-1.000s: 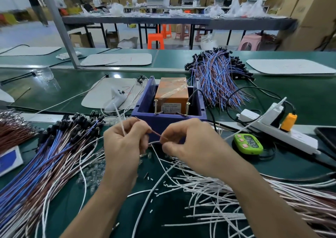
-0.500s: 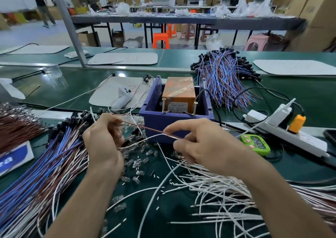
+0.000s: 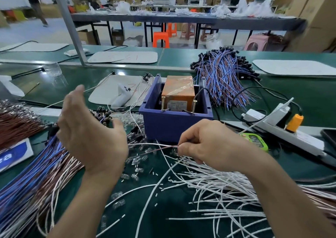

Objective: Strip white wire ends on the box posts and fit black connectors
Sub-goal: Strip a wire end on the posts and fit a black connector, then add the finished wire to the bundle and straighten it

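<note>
Our left hand (image 3: 91, 137) hangs open left of the box (image 3: 174, 124), palm inward; our right hand (image 3: 209, 145) pinches shut just in front of it.

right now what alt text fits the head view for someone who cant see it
A person's right hand pinches a white and a brown wire before a purple box, while the left hand hangs open above bundled blue and brown wires. Loose white wires cover the green bench.

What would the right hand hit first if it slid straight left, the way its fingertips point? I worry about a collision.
Probably the open left hand: the right hand, pinching wires, points at its palm. Depth is unclear.
</note>
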### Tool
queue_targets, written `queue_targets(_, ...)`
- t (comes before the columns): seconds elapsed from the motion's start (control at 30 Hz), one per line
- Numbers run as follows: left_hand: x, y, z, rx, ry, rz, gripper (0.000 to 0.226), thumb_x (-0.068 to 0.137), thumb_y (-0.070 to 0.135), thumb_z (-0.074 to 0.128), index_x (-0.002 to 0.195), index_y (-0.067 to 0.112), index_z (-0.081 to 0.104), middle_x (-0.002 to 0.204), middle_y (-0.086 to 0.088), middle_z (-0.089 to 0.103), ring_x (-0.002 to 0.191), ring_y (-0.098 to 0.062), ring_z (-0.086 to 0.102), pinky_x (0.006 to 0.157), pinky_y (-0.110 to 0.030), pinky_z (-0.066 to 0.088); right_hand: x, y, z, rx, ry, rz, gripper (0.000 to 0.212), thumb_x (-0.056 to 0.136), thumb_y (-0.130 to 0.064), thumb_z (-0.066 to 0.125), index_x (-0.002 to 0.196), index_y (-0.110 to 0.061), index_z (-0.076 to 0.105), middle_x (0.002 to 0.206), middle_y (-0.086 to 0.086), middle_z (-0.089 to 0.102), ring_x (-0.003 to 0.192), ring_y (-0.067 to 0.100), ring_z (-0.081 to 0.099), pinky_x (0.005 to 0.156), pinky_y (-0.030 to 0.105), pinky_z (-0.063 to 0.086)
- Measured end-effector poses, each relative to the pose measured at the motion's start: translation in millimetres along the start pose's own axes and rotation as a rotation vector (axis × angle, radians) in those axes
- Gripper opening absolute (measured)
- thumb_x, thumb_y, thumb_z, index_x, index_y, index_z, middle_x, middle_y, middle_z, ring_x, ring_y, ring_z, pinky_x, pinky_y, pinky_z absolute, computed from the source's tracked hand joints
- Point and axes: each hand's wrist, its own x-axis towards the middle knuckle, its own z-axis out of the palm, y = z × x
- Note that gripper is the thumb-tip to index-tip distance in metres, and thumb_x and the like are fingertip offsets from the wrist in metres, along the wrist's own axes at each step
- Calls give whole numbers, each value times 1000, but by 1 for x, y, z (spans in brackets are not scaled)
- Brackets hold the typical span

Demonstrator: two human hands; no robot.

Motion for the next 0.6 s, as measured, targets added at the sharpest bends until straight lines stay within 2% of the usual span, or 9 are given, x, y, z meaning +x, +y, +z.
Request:
queue_targets(0.03,-5,2,-1,64,-11,134,82,73,19,85,145,20,45,153,-11,45,139,-34,41,104,-50,36,1,0,1,-9,0,4,26,95,-29,68,69,-28,71,48,-12,60,40,3,47,42,10,35)
queue_targets(0.1,-17,8,-3,123,15,380,56,77,18,80,131,21,63,147,-11,53,134,-34,44,100,-48,33,2,0,4,-26,3,2,28,94,-29,69,66,-29,69,48,-13,59,41,4,47,43,11,35)
queue_targets(0.17,-28,18,-3,9,25,529,23,84,22,75,107,24,77,123,0,71,115,-26,60,96,-42,32,3,1,5,-34,10,-10,28,92,-29,69,65,-31,68,48,-14,58,42,5,47,44,11,35)
queue_targets(0.23,-39,25,-4,-226,-123,598,8,87,27,72,91,28,80,97,14,77,93,-10,68,92,-36,31,4,2,5,-18,19,-23,28,93,-29,68,65,-31,69,48,-14,56,42,6,45,42,13,33)
queue_targets(0.3,-49,29,-4,-403,-353,573,11,91,33,68,90,31,79,88,21,75,85,3,64,90,-30,37,4,4,3,12,29,-33,29,94,-30,68,65,-31,69,47,-11,52,43,7,40,42,16,31)
queue_targets(0.37,-54,31,-5,-530,-586,428,15,92,36,64,98,34,78,90,26,73,90,2,64,85,-25,45,3,6,0,10,35,-37,32,94,-32,68,62,-35,69,47,-11,50,43,8,39,42,16,31)
queue_targets(0.43,-54,30,-3,-647,-761,262,17,89,31,67,101,35,78,91,27,74,90,-4,70,79,-24,54,3,8,-1,-19,38,-38,33,92,-33,70,60,-38,68,47,-11,51,44,7,40,42,16,32)
queue_targets(0.53,-49,28,1,-807,-905,156,22,85,14,71,93,32,81,80,13,78,76,-9,76,70,-21,58,1,10,-1,-41,31,-39,23,91,-37,72,69,-35,74,50,-13,56,44,5,44,41,14,34)
queue_targets(0.6,-46,27,2,-861,-999,103,22,84,12,72,90,31,82,76,4,78,71,-13,76,65,-19,56,0,10,-3,-53,15,-37,17,90,-37,73,73,-34,77,51,-13,59,45,4,46,41,14,35)
